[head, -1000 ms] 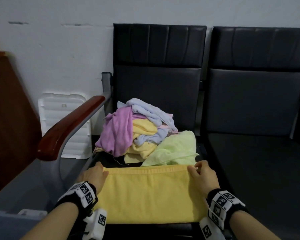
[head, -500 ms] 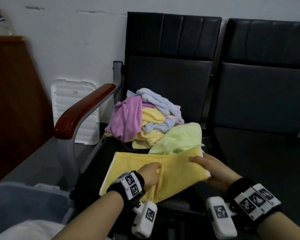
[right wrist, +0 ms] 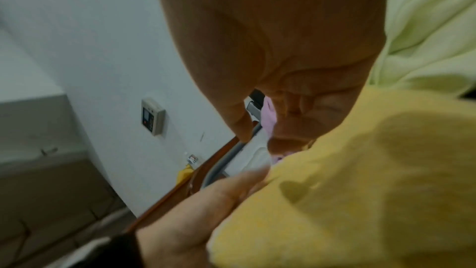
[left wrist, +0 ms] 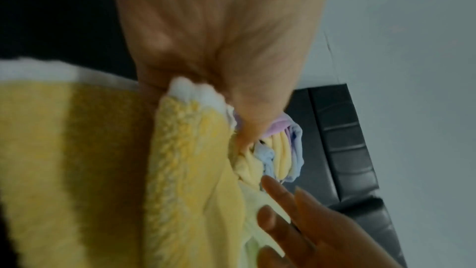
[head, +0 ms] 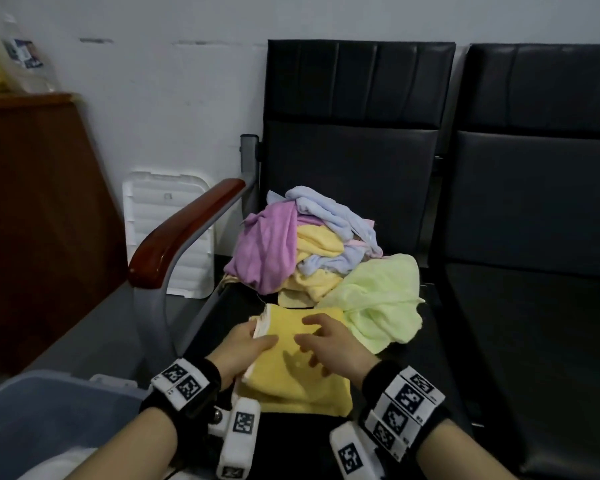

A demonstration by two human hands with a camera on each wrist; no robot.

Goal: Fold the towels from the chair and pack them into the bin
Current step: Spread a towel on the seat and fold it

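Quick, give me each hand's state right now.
Left hand: grips the left edge of the folded yellow towel, thumb on top.
Right hand: open, fingers spread just above the yellow towel, holding nothing.

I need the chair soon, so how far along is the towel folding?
Early on. In hand: the yellow towel lies folded on the seat, the left hand gripping its left edge and the right hand spread open just above it. It is not yet in the bin at lower left. Left: the green towel and the mixed pile, all unfolded.
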